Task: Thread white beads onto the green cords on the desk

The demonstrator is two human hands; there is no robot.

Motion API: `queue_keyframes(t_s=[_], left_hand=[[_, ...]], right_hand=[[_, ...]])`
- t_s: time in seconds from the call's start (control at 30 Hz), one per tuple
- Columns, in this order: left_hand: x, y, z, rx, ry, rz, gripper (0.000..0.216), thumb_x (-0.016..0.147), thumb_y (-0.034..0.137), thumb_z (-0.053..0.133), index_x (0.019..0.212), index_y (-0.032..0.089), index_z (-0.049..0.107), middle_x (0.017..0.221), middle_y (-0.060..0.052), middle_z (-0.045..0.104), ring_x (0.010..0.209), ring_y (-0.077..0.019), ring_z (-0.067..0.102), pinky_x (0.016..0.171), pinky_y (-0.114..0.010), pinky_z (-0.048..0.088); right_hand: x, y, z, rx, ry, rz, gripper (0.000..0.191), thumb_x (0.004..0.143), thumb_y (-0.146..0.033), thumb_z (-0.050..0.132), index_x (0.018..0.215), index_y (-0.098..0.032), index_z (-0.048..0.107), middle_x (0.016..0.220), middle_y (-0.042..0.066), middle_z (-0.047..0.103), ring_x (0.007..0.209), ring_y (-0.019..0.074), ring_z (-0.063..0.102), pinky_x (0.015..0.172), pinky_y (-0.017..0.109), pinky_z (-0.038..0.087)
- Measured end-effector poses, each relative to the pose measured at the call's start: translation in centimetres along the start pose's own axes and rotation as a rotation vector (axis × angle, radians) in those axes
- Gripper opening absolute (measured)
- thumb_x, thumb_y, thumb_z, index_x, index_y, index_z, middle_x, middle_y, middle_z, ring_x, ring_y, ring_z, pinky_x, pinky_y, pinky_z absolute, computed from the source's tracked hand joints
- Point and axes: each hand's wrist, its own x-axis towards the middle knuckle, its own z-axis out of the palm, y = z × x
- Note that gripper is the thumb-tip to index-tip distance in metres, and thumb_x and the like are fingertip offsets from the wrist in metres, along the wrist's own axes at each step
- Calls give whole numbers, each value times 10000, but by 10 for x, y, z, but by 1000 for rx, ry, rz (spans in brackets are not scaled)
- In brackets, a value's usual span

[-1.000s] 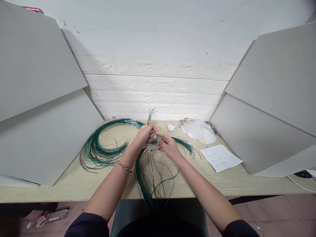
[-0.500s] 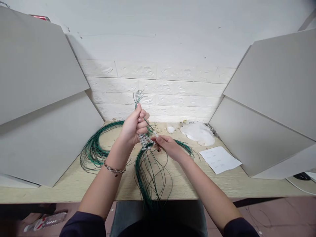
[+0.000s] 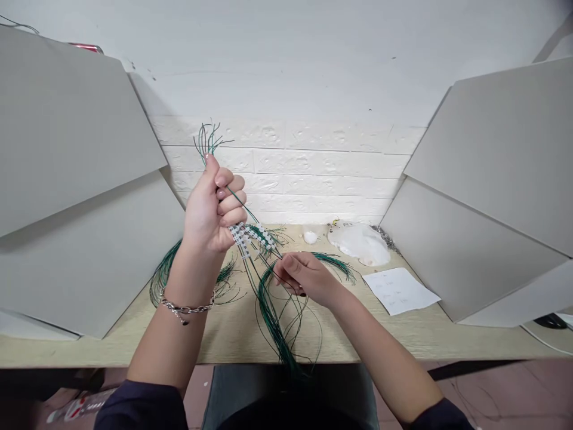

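Note:
My left hand (image 3: 215, 206) is raised and closed in a fist round a bunch of thin green and dark wires (image 3: 209, 138), whose loose ends fan out above the thumb. Below its fingers, rows of small white plastic pieces (image 3: 242, 240) hang on the wires. Lower and to the right, my right hand (image 3: 307, 276) has thumb and fingers pinched on several wires running down from those pieces. A thick green wire bundle (image 3: 273, 316) passes beside that hand and drops over the table's front edge.
Coiled green wires (image 3: 163, 272) lie at the left, and another wire end (image 3: 335, 263) lies behind my right hand. A small cup (image 3: 310, 234), a clear bag of white pieces (image 3: 360, 242) and a paper sheet (image 3: 400, 290) are at the right. Grey panels (image 3: 85, 257) flank the table.
My left hand has moved up and left with the wires, drawing them taut. The white pieces have spread into separate rows. My right hand has shifted slightly right and down.

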Motion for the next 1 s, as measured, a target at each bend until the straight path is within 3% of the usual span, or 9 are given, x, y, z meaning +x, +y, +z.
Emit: queue_keyframes(t_s=[0.13,0.23,0.3,0.37,0.47,0.57,0.8,1.0], left_hand=[[2,-2,0,-15,-14,-7,438,852,397,345,487,155,340,421,51,225,300,-10,129,259,-152,51],[10,-6,-6,6,15,-6,434,849,401,350,491,156,344,419,52,239,304,-13,141,265,-149,72],[16,-10,-11,46,55,-15,433,847,406,348,495,155,340,420,53,245,307,-16,156,269,-144,94],[23,-14,-17,90,82,-18,438,847,414,339,495,154,330,426,52,259,313,-21,192,276,-138,136],[30,-20,-24,125,115,52,451,842,431,335,489,151,312,473,29,354,369,-37,335,332,-139,275],[32,-23,-29,119,138,74,458,824,446,371,482,150,304,499,19,392,418,-49,402,395,-154,348],[27,-3,-29,74,104,-20,487,847,453,301,466,155,245,399,60,147,310,-35,125,290,-158,108],[26,25,-18,75,73,29,494,870,434,225,463,155,226,405,59,99,337,-49,58,281,-155,79]], right_hand=[[-4,16,16,81,64,-47,459,756,-568,436,602,-137,458,598,3,482,535,67,444,510,199,357],[-11,31,27,344,-31,-71,457,768,-616,353,750,-165,425,685,29,564,634,120,547,608,260,420],[-17,37,30,449,-96,-51,489,742,-644,365,871,-176,423,616,7,561,543,126,543,555,277,434],[-21,40,31,442,-109,-19,485,699,-601,495,900,-161,460,502,-45,490,414,87,460,478,243,414],[-25,42,29,363,-50,73,353,660,-462,631,720,-141,497,389,-101,329,321,28,285,387,179,323],[-27,49,28,264,36,160,370,684,-482,595,619,-150,445,393,-101,271,333,21,232,356,168,240],[-35,86,29,-157,193,219,431,754,-553,450,602,-163,347,516,-62,266,458,41,257,430,189,203],[-41,98,31,-462,160,298,411,809,-488,372,567,-161,315,532,-47,254,496,58,258,465,208,198]])
